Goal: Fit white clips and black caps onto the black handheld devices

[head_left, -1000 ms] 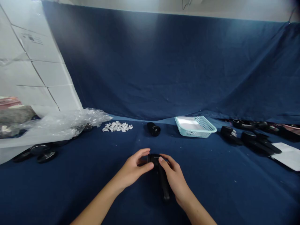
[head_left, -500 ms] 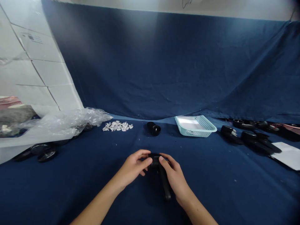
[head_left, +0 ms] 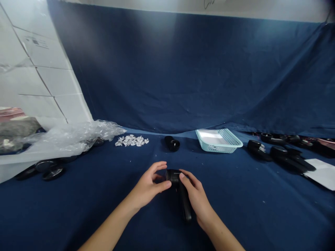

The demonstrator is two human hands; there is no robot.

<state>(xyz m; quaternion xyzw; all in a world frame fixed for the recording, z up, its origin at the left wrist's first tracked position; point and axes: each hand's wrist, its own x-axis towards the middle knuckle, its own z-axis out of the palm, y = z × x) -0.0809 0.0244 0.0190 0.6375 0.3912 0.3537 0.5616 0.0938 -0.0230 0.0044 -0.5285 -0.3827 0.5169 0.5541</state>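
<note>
A black device with a round head and a long handle (head_left: pixel 180 195) lies on the blue cloth in front of me, handle pointing toward me. My left hand (head_left: pixel 148 186) curls round the left side of its round head, thumb and fingers closed on it. My right hand (head_left: pixel 196 198) rests along the handle's right side, its fingertips on the head. Both hands grip the same device.
A pale green basket (head_left: pixel 218 140) sits beyond on the right. A small black cylinder (head_left: pixel 172 143) and a pile of small white pieces (head_left: pixel 131 141) lie ahead. Several black devices (head_left: pixel 280 153) and white paper (head_left: pixel 323 172) are at right. Crumpled clear plastic (head_left: pixel 65 137) and black discs (head_left: pixel 44 169) are at left.
The device's head has lifted and turned slightly between my fingers. My left fingers have spread a little higher over it. Both hands stay in the same place.
</note>
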